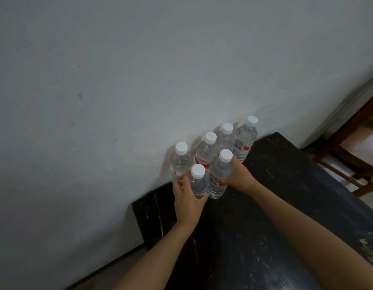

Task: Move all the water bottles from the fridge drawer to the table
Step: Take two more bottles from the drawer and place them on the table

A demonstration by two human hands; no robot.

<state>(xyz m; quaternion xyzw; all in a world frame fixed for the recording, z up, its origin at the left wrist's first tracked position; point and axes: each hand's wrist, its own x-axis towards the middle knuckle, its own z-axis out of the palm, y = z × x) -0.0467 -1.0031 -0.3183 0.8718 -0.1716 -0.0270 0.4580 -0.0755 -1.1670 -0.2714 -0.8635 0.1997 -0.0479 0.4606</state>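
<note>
Our left hand (pixel 186 198) wraps round the front left bottle (pixel 199 184) and our right hand (pixel 240 174) wraps round the front right bottle (pixel 219 173), both upright on the dark table (pixel 265 210). Four more bottles (pixel 206 152) stand just behind, by the wall (pixel 139 80). A bump could knock them over. The table's left edge is near; open room lies toward us.

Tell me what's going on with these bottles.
A person stands at a dark table set against a white wall. The left hand grips the front-left bottle and the right hand grips the front-right bottle. Both bottles are upright and seem to rest on the tabletop. Four more bottles, all with white caps, stand in a row along the wall behind them.
</note>
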